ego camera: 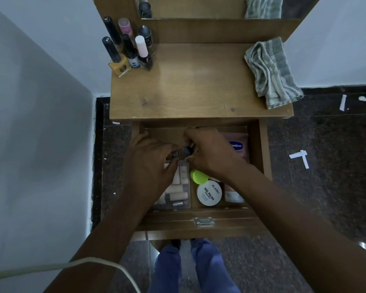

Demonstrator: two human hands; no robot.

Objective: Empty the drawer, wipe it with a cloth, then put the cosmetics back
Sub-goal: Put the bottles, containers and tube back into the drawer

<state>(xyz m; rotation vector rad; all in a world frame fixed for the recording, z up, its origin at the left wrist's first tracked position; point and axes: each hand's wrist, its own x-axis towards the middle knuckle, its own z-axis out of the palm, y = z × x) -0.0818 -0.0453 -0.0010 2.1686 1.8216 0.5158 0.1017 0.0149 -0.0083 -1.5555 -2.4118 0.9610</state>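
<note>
Two dark-capped bottles, one pinched by each hand, left hand [150,159] and right hand [207,153], above the drawer [260,157] holding cosmetics.

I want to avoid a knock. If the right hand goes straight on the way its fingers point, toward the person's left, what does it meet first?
Most likely the left hand, which grips a dark-capped bottle close to the right hand and its own bottle. Depth is unclear.

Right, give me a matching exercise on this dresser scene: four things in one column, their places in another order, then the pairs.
Things:
1. striped cloth
2. nail polish bottles
3. white Zudio tub
4. Vaseline tube

Places:
A. back left of the dresser top
B. right edge of the dresser top
C. right side of the open drawer
D. front of the drawer, beside a neon-green lid

Pairs: 1-B, 2-A, 3-D, 4-C
</note>
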